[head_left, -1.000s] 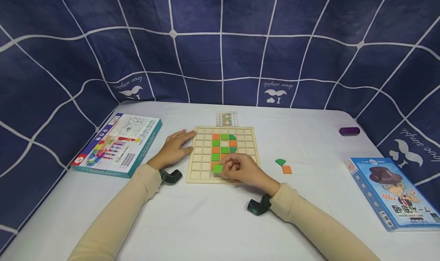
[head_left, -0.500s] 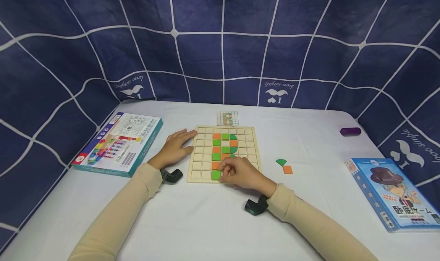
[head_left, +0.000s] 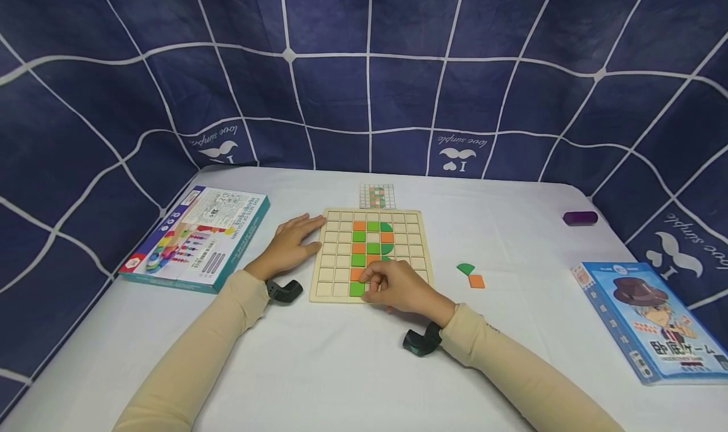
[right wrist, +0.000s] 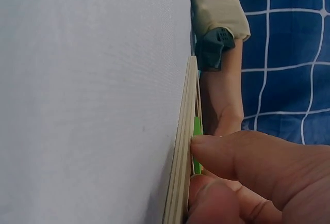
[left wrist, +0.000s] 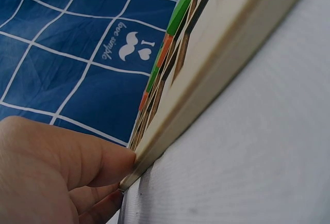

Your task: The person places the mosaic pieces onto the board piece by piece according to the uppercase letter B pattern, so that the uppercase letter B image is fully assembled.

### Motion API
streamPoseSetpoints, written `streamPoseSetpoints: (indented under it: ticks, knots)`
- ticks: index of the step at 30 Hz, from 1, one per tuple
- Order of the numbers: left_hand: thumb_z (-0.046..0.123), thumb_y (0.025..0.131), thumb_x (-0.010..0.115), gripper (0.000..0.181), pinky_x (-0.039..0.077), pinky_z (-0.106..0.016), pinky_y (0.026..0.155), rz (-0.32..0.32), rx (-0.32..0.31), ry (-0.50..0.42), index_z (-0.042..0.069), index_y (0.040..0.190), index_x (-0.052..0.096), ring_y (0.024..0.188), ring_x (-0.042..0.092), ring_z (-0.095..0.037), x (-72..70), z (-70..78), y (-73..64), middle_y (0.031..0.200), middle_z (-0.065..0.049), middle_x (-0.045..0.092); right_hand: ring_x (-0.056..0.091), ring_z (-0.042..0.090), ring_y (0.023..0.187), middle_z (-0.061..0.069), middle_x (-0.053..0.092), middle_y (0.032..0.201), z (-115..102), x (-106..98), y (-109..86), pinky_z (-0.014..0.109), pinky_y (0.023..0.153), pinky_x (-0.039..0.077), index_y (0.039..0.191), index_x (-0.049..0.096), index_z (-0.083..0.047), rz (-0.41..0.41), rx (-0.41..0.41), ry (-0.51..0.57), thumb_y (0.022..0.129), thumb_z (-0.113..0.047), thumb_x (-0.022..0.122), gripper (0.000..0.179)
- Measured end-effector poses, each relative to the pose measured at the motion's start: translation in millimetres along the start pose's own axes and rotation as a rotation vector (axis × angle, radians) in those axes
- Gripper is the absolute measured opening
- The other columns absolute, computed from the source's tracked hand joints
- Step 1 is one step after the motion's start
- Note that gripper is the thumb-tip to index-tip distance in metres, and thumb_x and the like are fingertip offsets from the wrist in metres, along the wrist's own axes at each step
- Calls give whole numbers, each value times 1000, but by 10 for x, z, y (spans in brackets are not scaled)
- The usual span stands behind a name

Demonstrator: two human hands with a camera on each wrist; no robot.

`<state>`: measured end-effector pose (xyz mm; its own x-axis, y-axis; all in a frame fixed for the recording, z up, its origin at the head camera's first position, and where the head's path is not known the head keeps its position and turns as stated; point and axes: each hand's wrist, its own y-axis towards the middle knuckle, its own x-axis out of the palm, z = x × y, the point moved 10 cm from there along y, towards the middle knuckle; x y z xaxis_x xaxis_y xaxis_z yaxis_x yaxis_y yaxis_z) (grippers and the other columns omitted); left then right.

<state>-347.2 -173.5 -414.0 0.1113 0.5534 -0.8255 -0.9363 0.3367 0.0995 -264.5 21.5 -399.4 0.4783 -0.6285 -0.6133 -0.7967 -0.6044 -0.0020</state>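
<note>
A wooden grid board (head_left: 325, 274) lies on the white table, with orange and green square tiles and dark green rounded pieces in its middle columns. My right hand (head_left: 400, 285) is over its near half, thumb and curled fingers at a light green square tile (head_left: 357, 289) in the nearest row. In the right wrist view the thumb touches that green tile (right wrist: 197, 126) just above the board's edge; the fingers hide part of it. Fairly straight fingers of my left hand (head_left: 288, 246) rest along the board's left edge, and its thumb (left wrist: 116, 164) touches that edge.
A small pattern card (head_left: 377, 196) lies behind the board. Right of it are a green quarter-circle piece (head_left: 465, 268) and an orange square tile (head_left: 476, 281). Boxes flank them: a toy box (head_left: 199, 239) left, a blue game box (head_left: 654, 318) right. A purple object (head_left: 580, 218) sits far right.
The right hand has brought the green square tile down and slightly nearer, from above the board into its nearest row. During the last half second little has moved; the left hand stays put.
</note>
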Motion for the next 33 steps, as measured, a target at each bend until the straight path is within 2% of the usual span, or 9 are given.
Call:
streamPoseSetpoints:
  ticks: [4, 9, 14, 19, 22, 25, 33]
  knots:
    - [21, 103, 60, 66, 10, -60, 131, -1, -4, -3, 2, 164, 44, 164, 22, -41, 3, -4, 2, 171, -17, 40, 57, 6, 49, -5, 65, 76, -3, 2, -2, 22, 48, 51, 109, 74, 1, -10, -6, 1, 92, -1, 83, 19]
    - [20, 103, 59, 65, 10, -61, 131, -1, -4, -2, 2, 164, 44, 163, 22, -41, 5, -3, -1, 171, -17, 40, 57, 6, 52, -4, 65, 79, 24, -7, -7, 23, 49, 53, 110, 74, 1, -30, -18, 53, 92, -2, 83, 20]
    - [21, 103, 59, 65, 10, -61, 131, -2, -4, -4, 2, 164, 44, 163, 22, -41, 10, 4, -2, 171, -17, 40, 57, 8, 58, -4, 66, 84, 52, -38, -43, 25, 54, 57, 114, 75, 1, -67, -46, 156, 95, -1, 80, 20]
    - [21, 103, 59, 65, 11, -60, 131, 0, -4, -1, 3, 164, 44, 163, 22, -41, 2, 18, -2, 171, -17, 40, 56, 9, 61, 0, 70, 90, 72, -120, -124, 25, 57, 57, 119, 74, 8, -92, -80, 325, 96, 2, 76, 23]
    - [21, 103, 60, 65, 11, -60, 131, 4, -2, -1, 2, 164, 45, 163, 23, -41, -1, 26, -2, 171, -17, 41, 56, 9, 62, 2, 69, 90, 111, -201, -180, 24, 58, 57, 121, 72, 11, -80, -84, 404, 98, 3, 75, 25]
    - [21, 103, 59, 64, 12, -61, 130, 7, 1, 4, 2, 163, 45, 163, 24, -42, -3, 33, -1, 171, -18, 41, 56, 9, 65, 1, 65, 88, 171, -300, -246, 23, 58, 55, 122, 71, 13, -53, -84, 435, 99, 2, 73, 25]
    - [21, 103, 59, 65, 11, -60, 131, 2, -5, 7, 2, 164, 44, 163, 22, -41, -3, 13, 3, 171, -17, 40, 57, 9, 64, 3, 68, 90, 417, -621, -442, 23, 57, 52, 124, 67, 18, 67, -72, 434, 99, 6, 67, 27]
